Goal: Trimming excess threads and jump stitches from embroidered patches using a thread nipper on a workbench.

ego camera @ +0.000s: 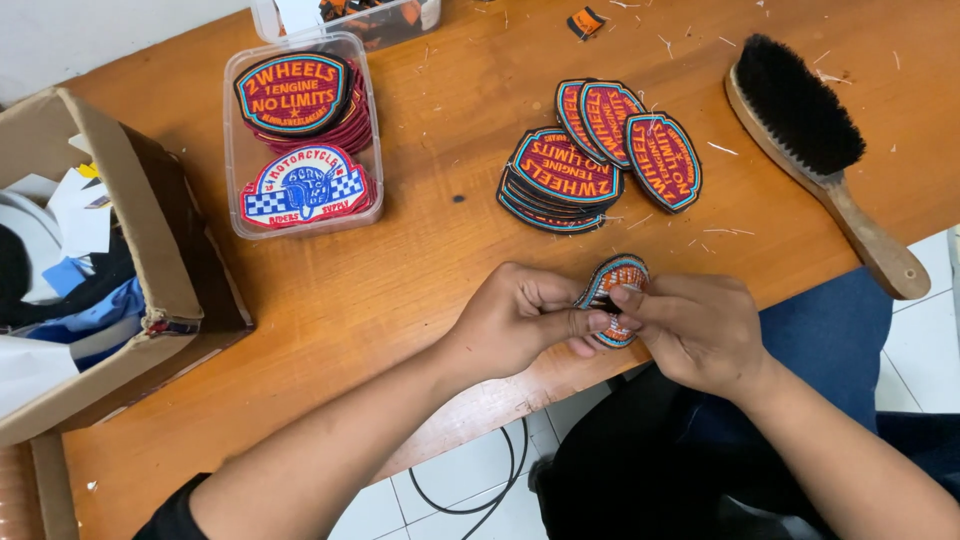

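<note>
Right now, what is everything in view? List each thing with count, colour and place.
held patch: one, orange and blue, between both hands at table edge
loose patches: a pile, exact count unclear, red-purple with blue borders, table centre
clear tray: one, holding two patch stacks, left
brush: one, black bristles, wooden handle, right
cardboard box: one, brown, far left
wooden table: one, orange-brown
left hand: pinching the patch
right hand: pinching the patch
</note>
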